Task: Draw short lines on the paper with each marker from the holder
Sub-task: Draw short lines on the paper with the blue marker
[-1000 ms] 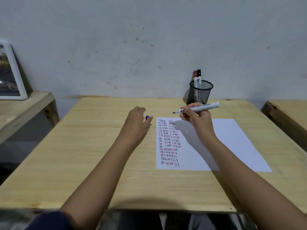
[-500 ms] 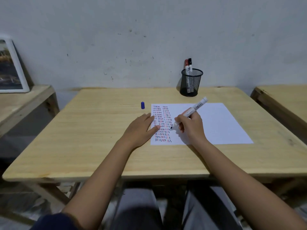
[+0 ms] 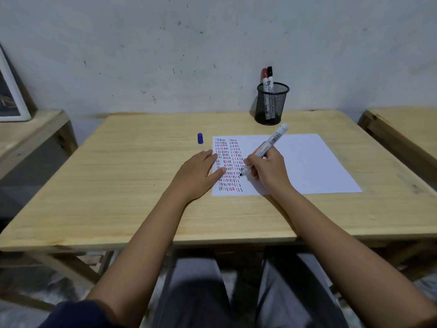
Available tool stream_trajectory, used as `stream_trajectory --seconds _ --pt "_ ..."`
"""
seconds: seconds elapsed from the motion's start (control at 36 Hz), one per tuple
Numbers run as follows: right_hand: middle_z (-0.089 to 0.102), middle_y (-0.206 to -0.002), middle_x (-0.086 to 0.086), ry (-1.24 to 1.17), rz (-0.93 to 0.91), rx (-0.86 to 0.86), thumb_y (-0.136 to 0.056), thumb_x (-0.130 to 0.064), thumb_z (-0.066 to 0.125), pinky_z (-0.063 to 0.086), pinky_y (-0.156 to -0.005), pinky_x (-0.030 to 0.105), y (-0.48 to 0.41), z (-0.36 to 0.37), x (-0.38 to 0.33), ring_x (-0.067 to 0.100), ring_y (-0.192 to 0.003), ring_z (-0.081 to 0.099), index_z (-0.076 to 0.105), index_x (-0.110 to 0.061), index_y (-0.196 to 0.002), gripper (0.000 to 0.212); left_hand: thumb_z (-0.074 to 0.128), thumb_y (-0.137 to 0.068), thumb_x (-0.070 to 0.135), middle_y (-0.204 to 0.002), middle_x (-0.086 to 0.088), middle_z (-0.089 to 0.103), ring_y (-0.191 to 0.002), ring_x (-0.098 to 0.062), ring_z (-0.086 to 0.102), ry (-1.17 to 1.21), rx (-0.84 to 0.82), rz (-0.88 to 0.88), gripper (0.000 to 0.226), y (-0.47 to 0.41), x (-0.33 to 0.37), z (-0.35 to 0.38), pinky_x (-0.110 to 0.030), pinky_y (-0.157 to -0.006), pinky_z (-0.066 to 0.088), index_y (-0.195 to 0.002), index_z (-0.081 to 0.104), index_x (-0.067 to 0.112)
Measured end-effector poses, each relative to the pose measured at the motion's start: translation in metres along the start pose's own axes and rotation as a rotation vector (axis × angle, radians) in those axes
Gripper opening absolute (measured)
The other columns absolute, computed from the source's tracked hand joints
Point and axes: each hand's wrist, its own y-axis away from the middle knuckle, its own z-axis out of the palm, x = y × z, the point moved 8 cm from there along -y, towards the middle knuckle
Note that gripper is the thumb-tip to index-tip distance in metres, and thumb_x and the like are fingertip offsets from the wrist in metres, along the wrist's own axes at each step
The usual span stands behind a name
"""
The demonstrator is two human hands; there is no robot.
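Note:
A white sheet of paper (image 3: 307,162) lies on the wooden table (image 3: 118,185), its left part filled with rows of short red, black and blue lines. My right hand (image 3: 267,171) grips a white marker (image 3: 269,144) like a pen, tip down on the paper at the right edge of the lines. My left hand (image 3: 198,174) lies flat, fingers apart, on the paper's left edge. A blue cap (image 3: 200,138) stands on the table left of the sheet. A black mesh holder (image 3: 272,102) at the back holds a red-capped and a black-capped marker (image 3: 268,78).
A second wooden table (image 3: 402,129) stands close on the right. A lower one (image 3: 28,133) on the left carries a white-framed picture (image 3: 11,98). A grey wall rises behind the table. My legs show under the near table edge.
My right hand brought the marker down from mid-air near the holder onto the paper. My left hand moved off the blue cap and flattened on the paper's edge. The view pulled back.

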Motion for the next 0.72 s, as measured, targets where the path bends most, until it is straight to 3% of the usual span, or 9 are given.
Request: stream_trajectory --seconds 0.42,0.56,0.67,0.72 --pt "0.049 -0.058 0.005 0.107 -0.026 0.031 -0.078 0.002 0.057 0.039 -0.036 0.013 -0.006 -0.005 0.005 -0.001 -0.035 0.046 0.044 -0.009 -0.068 0.02 0.038 -0.095 0.048 -0.154 -0.002 0.03 -0.143 -0.017 0.023 0.006 0.011 0.005 0.058 0.001 0.002 -0.001 -0.033 -0.111 0.025 -0.142 0.035 0.015" --pt "0.052 -0.054 0.007 0.007 -0.034 0.067 -0.078 -0.002 0.059 0.041 -0.037 0.017 -0.008 -0.013 0.004 0.005 -0.036 0.046 0.048 -0.008 -0.07 0.015 0.041 -0.094 0.047 -0.151 -0.002 0.035 -0.14 -0.018 0.028 0.036 0.038 0.012 0.056 0.001 0.002 -0.002 -0.031 -0.106 0.028 -0.139 0.04 0.015" --pt "0.058 -0.05 -0.001 -0.147 -0.024 0.039 -0.082 -0.002 0.06 0.046 -0.039 0.022 -0.012 -0.013 0.003 0.008 -0.041 0.051 0.05 -0.005 -0.078 0.011 0.052 -0.091 0.04 -0.139 0.0 0.043 -0.126 -0.013 0.04 0.199 0.096 -0.022 0.049 0.0 -0.005 -0.009 -0.023 -0.094 0.031 -0.132 0.046 0.014" --pt "0.059 -0.059 0.003 -0.204 -0.026 0.035 -0.083 -0.001 0.061 0.047 -0.044 0.021 -0.017 -0.015 0.001 0.01 -0.046 0.053 0.05 -0.006 -0.081 0.012 0.057 -0.089 0.031 -0.138 0.0 0.04 -0.12 -0.004 0.041 0.356 0.15 -0.08 0.051 -0.002 -0.013 -0.015 -0.016 -0.093 0.03 -0.135 0.043 0.014"
